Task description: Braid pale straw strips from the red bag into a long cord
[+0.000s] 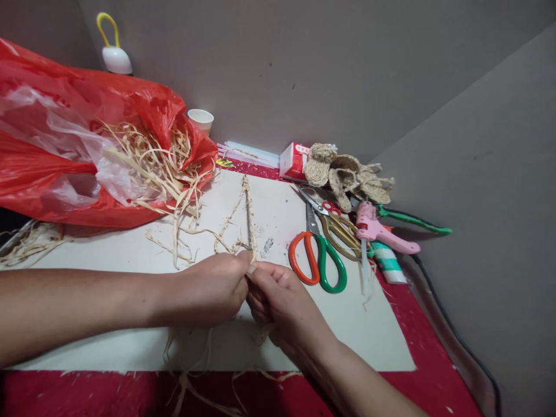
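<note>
where the two hands meet over the white sheet (347, 324), in the head view, they pinch the near end of a thin braid (249, 217) of pale dry straw. the braid lies flat on the sheet and runs away from the person towards the back wall, with a second looser strand angling off to its left. the left hand (211, 289) comes in from the side, its fingers (240, 262) clenched on the braid's end; the right hand (280, 298) meets it from below, its fingers (262, 271) closed on the same end, touching the left ones. loose strips trail from under both hands to the front edge of the bench (428, 359).

the braid looks very light and limp, with no stiffness of its own. the flat strips seem dry and likely to split lengthwise or snap if bent sharply, so a close pinch right at the last crossing, pads flat on the strips, suits it better than a hold further out.

a red bag (47, 179) spilling more straw (160, 165) lies at the left. just right of the hands are green and orange scissors (319, 263), then a pink glue gun (384, 231), with small woven pieces (343, 171) behind.
</note>
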Demonstrator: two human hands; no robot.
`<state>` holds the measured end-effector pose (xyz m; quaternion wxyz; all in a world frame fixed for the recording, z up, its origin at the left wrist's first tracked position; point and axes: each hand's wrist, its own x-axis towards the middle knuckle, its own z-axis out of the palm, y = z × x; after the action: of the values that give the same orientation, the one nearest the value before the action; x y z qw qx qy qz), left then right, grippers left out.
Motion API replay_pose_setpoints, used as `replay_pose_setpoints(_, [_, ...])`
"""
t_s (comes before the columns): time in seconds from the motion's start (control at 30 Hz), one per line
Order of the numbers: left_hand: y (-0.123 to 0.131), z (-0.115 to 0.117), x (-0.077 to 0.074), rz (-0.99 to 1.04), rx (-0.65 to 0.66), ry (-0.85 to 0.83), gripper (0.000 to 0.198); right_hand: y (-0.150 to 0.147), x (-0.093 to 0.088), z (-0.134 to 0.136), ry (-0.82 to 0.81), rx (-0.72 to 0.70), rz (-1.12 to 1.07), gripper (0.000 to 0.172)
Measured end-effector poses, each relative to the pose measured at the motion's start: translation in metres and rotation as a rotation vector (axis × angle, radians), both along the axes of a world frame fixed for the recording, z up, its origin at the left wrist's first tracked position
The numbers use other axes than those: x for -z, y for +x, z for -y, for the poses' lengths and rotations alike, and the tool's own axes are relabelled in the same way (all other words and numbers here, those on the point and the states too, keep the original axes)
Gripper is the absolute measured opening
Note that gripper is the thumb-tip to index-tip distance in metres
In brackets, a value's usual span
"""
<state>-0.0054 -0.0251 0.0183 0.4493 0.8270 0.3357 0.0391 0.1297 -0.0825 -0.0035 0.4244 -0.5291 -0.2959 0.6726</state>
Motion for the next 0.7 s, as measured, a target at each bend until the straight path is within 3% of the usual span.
replay_pose_setpoints(0.13, [0.0,0.003,0.002,0.035,-0.039,0.008,0.013,-0.002,-0.001,0.0,0.006,0.036,-0.008,0.038])
replay_pose_setpoints(0.3, [-0.004,-0.014,-0.035,-0.104,0.055,-0.094,0.012,0.002,-0.006,0.0,-0.033,0.014,-0.115,0.03])
replay_pose_setpoints(0.4, [-0.006,-0.027,-0.05,-0.055,-0.109,0.017,0.015,0.006,-0.007,-0.001,-0.041,-0.016,-0.151,0.023])
replay_pose_setpoints(0.5, [-0.004,-0.03,-0.044,0.057,-0.175,-0.04,0.017,0.008,-0.007,-0.002,-0.021,-0.028,-0.16,0.022])
replay_pose_setpoints(0.63, [0.003,-0.026,-0.021,0.058,-0.091,-0.538,0.016,0.01,-0.008,-0.004,0.004,-0.054,-0.164,0.031])
replay_pose_setpoints(0.7, [0.004,-0.024,-0.012,0.06,-0.065,-0.599,0.021,0.011,-0.009,-0.004,0.004,-0.085,-0.145,0.031])
